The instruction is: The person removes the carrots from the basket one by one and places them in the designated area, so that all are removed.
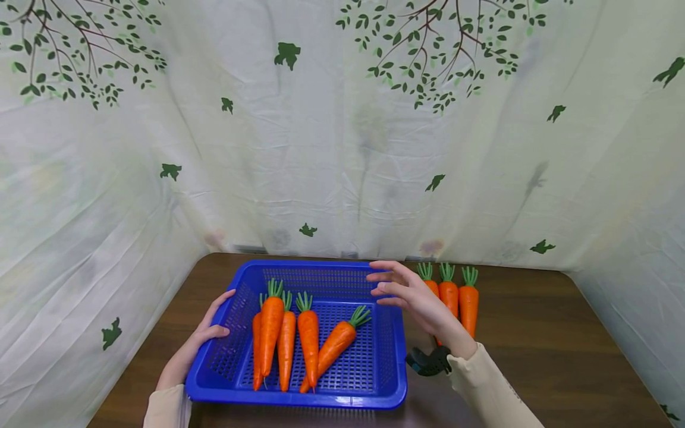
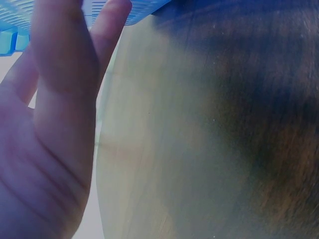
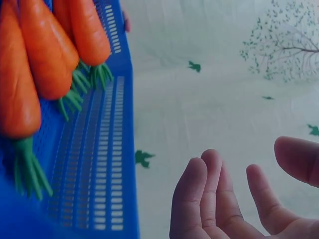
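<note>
A blue plastic basket (image 1: 386, 380) with slotted walls stands before me on the wooden table. Several orange carrots (image 1: 307, 327) with green tops lie inside it, mostly toward its left half. At the basket's left side my left hand (image 1: 195, 345) grips the rim, thumb and a finger showing over the edge; its other fingers are hidden in the head view. My right hand (image 1: 414, 297) hovers over the basket's right rim, fingers loosely bent and apart, holding nothing. Just right of it, three more carrots (image 1: 468, 303) lie side by side on the table, partly covered by that hand.
The brown wooden table (image 1: 546, 345) stretches to the right of the carrots. White cloth (image 1: 342, 148) printed with leaves and branches hangs behind and at both sides. A black strap device (image 1: 428, 361) sits at the right wrist.
</note>
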